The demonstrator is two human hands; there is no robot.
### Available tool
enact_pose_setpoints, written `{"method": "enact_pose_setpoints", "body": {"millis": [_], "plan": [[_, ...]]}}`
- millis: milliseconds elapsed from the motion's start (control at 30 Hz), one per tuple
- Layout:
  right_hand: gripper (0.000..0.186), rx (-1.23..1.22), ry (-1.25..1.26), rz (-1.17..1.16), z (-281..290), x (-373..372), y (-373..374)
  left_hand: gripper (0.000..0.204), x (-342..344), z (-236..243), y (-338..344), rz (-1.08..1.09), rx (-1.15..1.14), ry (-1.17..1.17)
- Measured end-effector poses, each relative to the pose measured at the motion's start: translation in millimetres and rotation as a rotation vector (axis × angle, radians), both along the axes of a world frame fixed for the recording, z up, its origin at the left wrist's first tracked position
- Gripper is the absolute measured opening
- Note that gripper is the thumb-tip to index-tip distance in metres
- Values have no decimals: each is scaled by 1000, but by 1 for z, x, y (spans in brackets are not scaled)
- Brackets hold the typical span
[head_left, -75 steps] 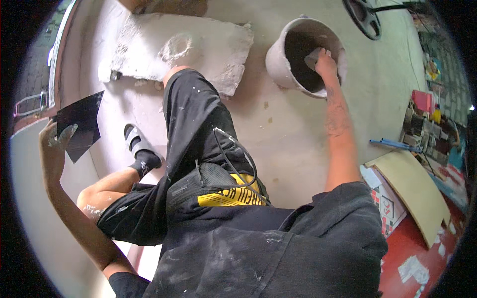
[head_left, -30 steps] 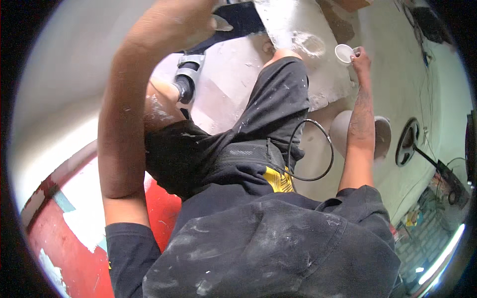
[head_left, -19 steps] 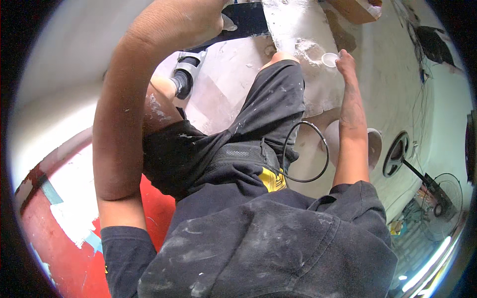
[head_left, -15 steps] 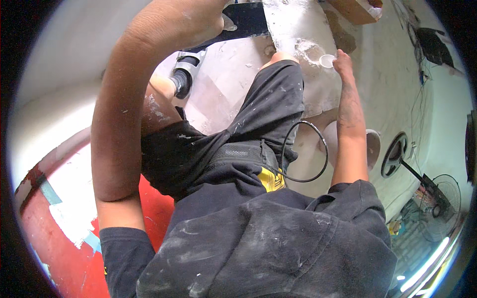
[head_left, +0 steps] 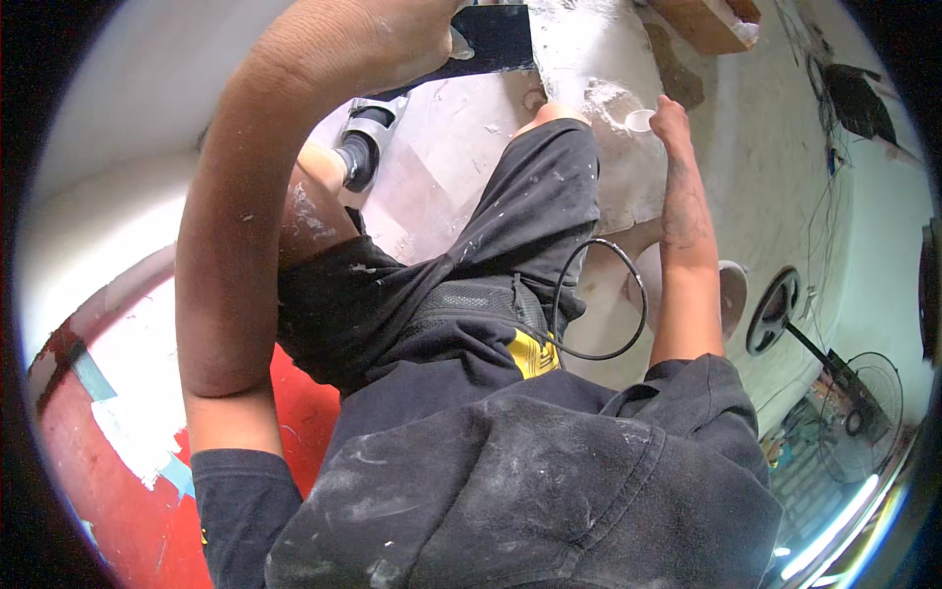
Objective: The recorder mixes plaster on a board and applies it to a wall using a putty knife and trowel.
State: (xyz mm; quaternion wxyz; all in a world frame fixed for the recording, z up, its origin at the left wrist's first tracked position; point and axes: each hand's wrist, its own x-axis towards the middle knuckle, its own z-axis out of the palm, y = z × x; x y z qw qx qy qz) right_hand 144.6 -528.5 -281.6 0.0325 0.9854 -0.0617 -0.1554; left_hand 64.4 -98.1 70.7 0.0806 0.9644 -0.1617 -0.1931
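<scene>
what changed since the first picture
The right hand lifted the cup out of the bucket and over to the board. The left hand moved the black sheet from far left to beside the board. The view turned too. Both grips still hold the same things.

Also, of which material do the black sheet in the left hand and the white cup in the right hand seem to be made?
Black sheet: perhaps plastic or rubber; it looks smooth, flat and straight-edged.
White cup: probably plastic, judging by its thin, pale, round rim; too small to judge its finish.
</scene>
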Motion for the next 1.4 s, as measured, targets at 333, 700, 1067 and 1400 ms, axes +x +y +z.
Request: {"method": "enact_pose_setpoints", "body": {"millis": [333, 700, 1067, 1400], "plan": [[30, -69, 61, -3, 1, 7, 0, 17, 4, 2, -2, 62, 20, 56], [30, -84, 81, 1, 12, 9, 9, 19, -4, 5, -6, -13, 61, 13], [33, -112, 113, -45, 31, 17, 22, 15, 7, -6, -2, -54, 56, -6], [24, 583, -199, -346, 80, -51, -71, 16, 34, -58, 15, -162, -96, -308]]}}
